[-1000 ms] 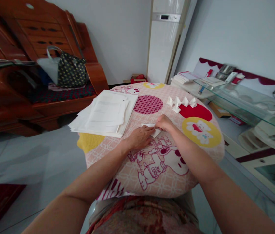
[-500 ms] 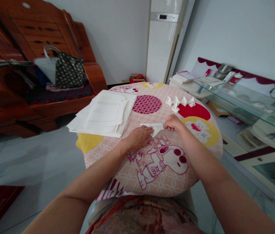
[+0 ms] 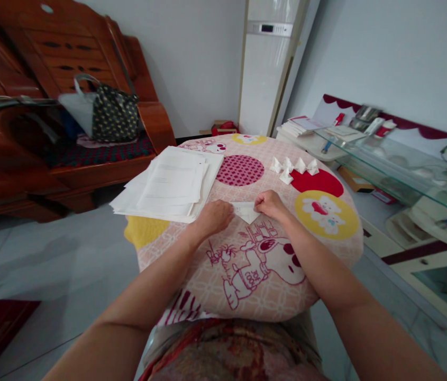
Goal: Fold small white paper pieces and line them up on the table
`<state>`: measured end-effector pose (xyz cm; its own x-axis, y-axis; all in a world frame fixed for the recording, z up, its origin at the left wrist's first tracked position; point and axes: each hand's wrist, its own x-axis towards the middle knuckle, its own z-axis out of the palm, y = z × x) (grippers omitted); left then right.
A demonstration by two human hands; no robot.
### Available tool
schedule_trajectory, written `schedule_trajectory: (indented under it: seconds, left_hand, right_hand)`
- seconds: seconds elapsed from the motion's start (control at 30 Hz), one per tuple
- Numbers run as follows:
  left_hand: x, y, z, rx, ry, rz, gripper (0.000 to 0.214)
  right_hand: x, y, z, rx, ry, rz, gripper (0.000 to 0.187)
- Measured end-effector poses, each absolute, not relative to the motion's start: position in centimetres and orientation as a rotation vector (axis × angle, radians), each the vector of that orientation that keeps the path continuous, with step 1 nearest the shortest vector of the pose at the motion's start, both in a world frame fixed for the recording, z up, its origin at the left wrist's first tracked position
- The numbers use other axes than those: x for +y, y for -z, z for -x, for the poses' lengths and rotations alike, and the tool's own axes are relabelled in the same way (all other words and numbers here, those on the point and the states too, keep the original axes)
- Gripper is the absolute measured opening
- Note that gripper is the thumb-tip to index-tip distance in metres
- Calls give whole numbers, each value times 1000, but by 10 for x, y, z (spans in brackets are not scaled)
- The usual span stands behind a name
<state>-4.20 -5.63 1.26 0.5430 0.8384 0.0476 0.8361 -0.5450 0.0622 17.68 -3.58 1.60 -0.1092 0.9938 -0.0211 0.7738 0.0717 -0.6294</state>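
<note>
A small folded white paper (image 3: pixel 246 211) lies on the round table's cartoon-print cloth (image 3: pixel 255 275), its lower edge forming a downward point. My left hand (image 3: pixel 215 216) is closed and grips the paper's left end. At the paper's right end, my right hand (image 3: pixel 270 203) is closed in a pinch. Both forearms reach in from the bottom of the view. Several small folded white paper pieces (image 3: pixel 294 166) sit in a cluster farther back on the cloth.
A stack of white sheets (image 3: pixel 171 185) lies on the table's left side. A wooden bench (image 3: pixel 48 106) with a patterned bag (image 3: pixel 114 114) stands at the left. A glass shelf (image 3: pixel 385 159) with clutter runs along the right. A white floor-standing unit (image 3: pixel 266 69) stands behind.
The paper strip has been folded into a shape with a downward point. My left hand has lifted from lying flat on it to a closed grip at its left end; my right hand moved slightly left.
</note>
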Motion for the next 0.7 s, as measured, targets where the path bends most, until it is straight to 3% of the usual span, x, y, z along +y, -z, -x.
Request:
schedule_trajectory:
  seconds: [0.17,0.27,0.43,0.53,0.63,0.7]
  left_hand:
    - [-32,-17,50,1697,-232,-2540,26]
    - [-18,-14,45,1533,-380,-2554,24]
    - [-7,-4,31,1401,-264,-2626,29]
    - [-7,-4,31,1405,-284,-2500,30]
    - [-8,-7,36,1354,-379,-2331,17]
    - [-10,-7,40,1275,-472,-2216,18]
  right_hand:
    - [-36,-12,-184,-1918,-678,1782,6]
    - [-39,-13,-184,-1914,-697,1777,6]
    - [-42,-15,-185,-1893,-655,1816,9]
    - [-43,-16,-192,-1836,-648,1830,23]
    - [-43,-17,-203,-1701,-784,1779,39]
    - [-42,-18,-211,-1583,-926,1708,40]
